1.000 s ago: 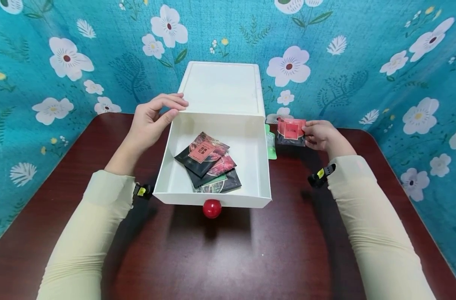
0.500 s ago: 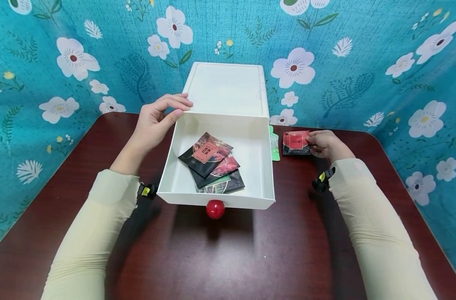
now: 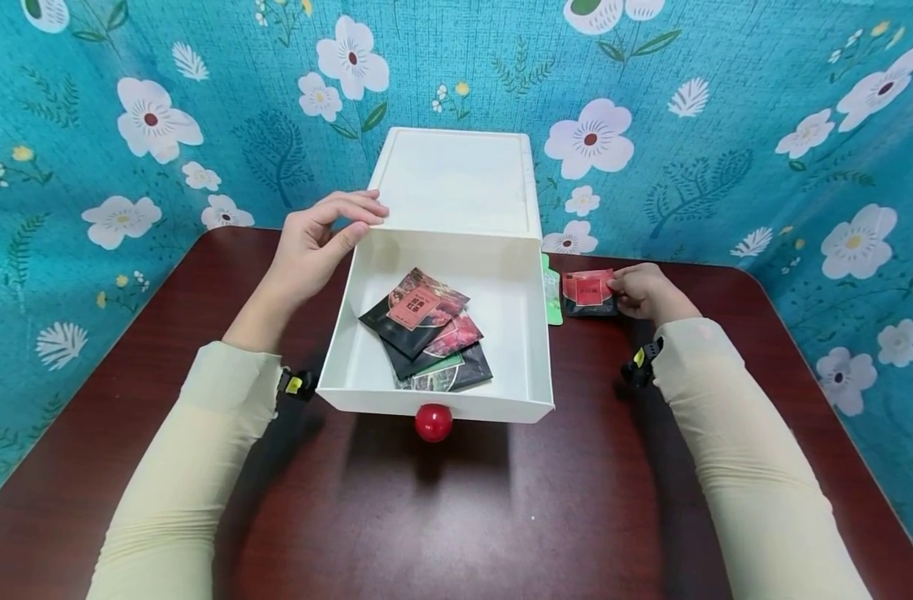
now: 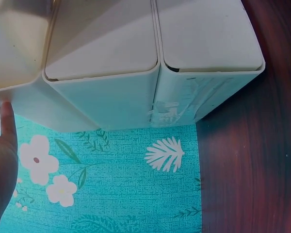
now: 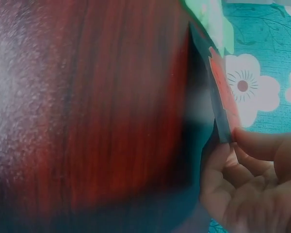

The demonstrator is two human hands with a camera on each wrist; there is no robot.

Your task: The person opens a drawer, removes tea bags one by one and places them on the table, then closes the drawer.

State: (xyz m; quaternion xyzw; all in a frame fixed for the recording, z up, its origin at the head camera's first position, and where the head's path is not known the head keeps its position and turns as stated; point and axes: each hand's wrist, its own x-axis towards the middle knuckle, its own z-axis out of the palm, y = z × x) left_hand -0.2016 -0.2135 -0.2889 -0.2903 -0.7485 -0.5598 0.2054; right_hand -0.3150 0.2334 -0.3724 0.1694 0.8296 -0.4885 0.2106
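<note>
In the head view my left hand (image 3: 317, 237) rests its fingertips on the top left edge of a white drawer cabinet (image 3: 456, 183). Its top drawer (image 3: 512, 333) is pulled out and has a red ball knob (image 3: 434, 423). Inside, to the left, several black tea sachets (image 3: 415, 312) with red or green labels overlap. Right of the cabinet my right hand (image 3: 651, 293) pinches the right edge of a red and black sachet (image 3: 590, 293) between thumb and fingers. The right wrist view shows this sachet (image 5: 222, 97) tilted up on edge from that camera.
A green pouch (image 3: 552, 292) lies close against the cabinet's right side, partly hidden. The left wrist view shows two shut lower drawers (image 4: 106, 43) below the open one. Blue floral cloth (image 3: 651, 100) hangs behind the dark red table (image 3: 456, 517).
My right hand has lowered the sachet toward the table beside the green pouch, then shifted it slightly left. The left hand stays on the cabinet; the head view has shifted a little.
</note>
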